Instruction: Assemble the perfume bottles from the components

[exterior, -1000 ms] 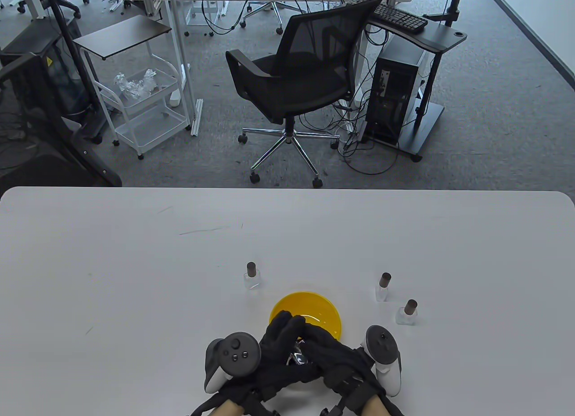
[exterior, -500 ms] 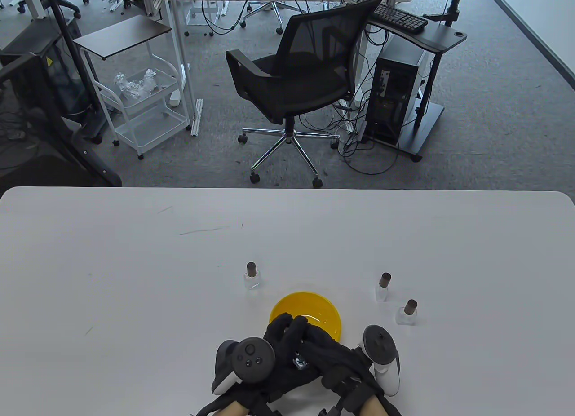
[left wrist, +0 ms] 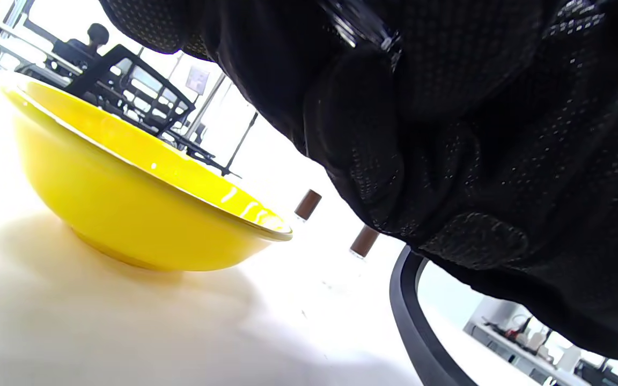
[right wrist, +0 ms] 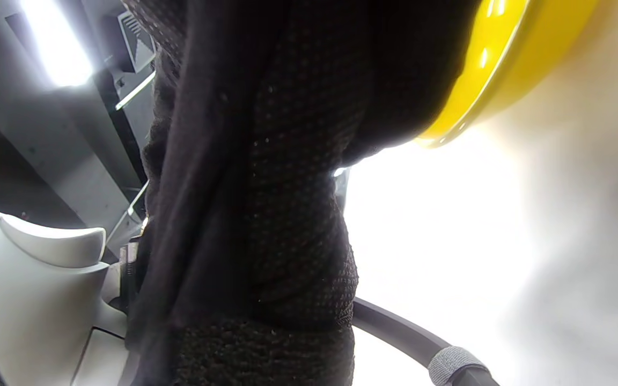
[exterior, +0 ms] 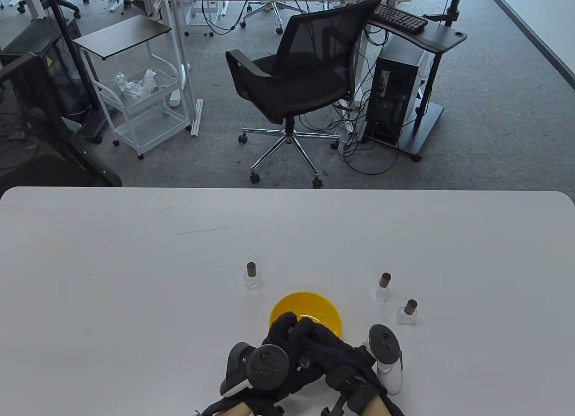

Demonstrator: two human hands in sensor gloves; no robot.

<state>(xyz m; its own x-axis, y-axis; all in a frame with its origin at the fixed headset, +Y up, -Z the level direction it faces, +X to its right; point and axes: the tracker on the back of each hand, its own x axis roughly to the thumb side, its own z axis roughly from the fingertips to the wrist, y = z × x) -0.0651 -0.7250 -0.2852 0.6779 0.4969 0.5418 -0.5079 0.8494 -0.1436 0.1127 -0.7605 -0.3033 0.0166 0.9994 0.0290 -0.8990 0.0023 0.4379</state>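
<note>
We record the white desk point(exterior: 134, 263) as the largest item; it carries everything listed below.

Yellow bowl point(exterior: 324, 309): we place it near the desk's front edge, at centre. Its near rim is covered by the gloved fingers in the table view. The left wrist view shows its outer wall resting on the desk.

Left hand point(exterior: 282, 344) and right hand point(exterior: 334, 351): we find both in black gloves, pressed together just in front of the bowl, fingers curled inward and overlapping above its near rim. Each carries a tracker on its back. A small glint of something clear or metallic shows between the palms in the table view, and a clear edge shows at the top of the left wrist view. We cannot tell which hand grips it, nor whether either hand is clenched on it.

Three small clear bottles with brown caps, all upright on the desk:
- first bottle point(exterior: 252, 277), just beyond the bowl's left side;
- second bottle point(exterior: 382, 288), to the right of the bowl;
- third bottle point(exterior: 407, 313), near the second, closer to the front edge, beside the right hand's tracker.
</note>
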